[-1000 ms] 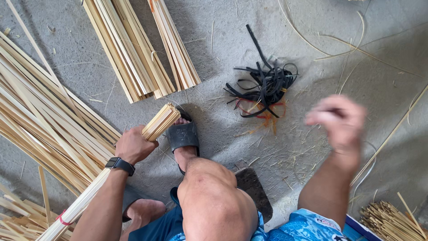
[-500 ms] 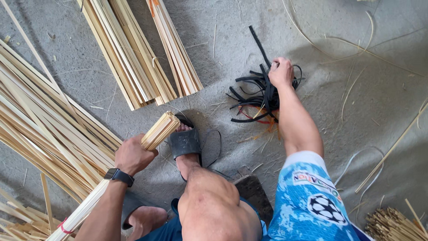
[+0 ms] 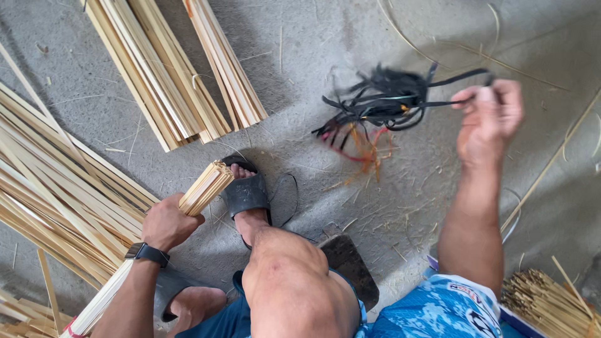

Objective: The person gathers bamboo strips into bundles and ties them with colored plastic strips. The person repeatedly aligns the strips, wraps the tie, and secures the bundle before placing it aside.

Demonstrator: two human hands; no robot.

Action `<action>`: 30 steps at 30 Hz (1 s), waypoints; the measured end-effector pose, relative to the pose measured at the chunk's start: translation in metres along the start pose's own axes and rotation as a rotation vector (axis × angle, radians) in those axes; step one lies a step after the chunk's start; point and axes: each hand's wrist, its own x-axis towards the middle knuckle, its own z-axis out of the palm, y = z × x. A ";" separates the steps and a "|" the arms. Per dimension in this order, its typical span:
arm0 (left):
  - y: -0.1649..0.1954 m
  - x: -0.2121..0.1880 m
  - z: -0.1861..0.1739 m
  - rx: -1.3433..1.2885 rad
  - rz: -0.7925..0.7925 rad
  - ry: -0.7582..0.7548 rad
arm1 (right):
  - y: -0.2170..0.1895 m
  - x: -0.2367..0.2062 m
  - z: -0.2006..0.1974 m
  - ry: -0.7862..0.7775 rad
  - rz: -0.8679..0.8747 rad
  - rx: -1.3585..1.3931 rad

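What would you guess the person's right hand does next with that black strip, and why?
Probably carry it to the bundle of sticks. The right hand pinches one black strip drawn from the tangle of strips, while the left hand grips the untied end.

the bamboo strips [image 3: 206, 186] are pale straw-yellow. the tangle of straps [image 3: 382, 100] is black, with red and orange strands beneath. the sandal [image 3: 246, 193] and wristwatch [image 3: 147, 253] are black. the sleeve [image 3: 451, 308] is bright blue with white print. the floor [image 3: 313, 37] is mottled grey.

Pale stick bundle [image 3: 203, 188] held slanting — black strap [image 3: 460, 80] pulled taut.
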 end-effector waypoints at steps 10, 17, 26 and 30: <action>0.003 -0.007 0.022 0.041 0.081 0.041 | -0.111 0.011 0.042 -0.097 -0.068 -0.049; 0.018 -0.007 0.042 0.064 0.158 0.019 | -0.135 0.035 0.013 -0.070 -0.040 0.098; 0.015 -0.008 0.037 0.036 0.099 -0.020 | -0.141 0.018 0.071 -0.170 -0.073 -0.053; 0.017 -0.001 0.053 0.043 0.098 0.018 | -0.129 0.002 0.101 -0.210 0.006 0.001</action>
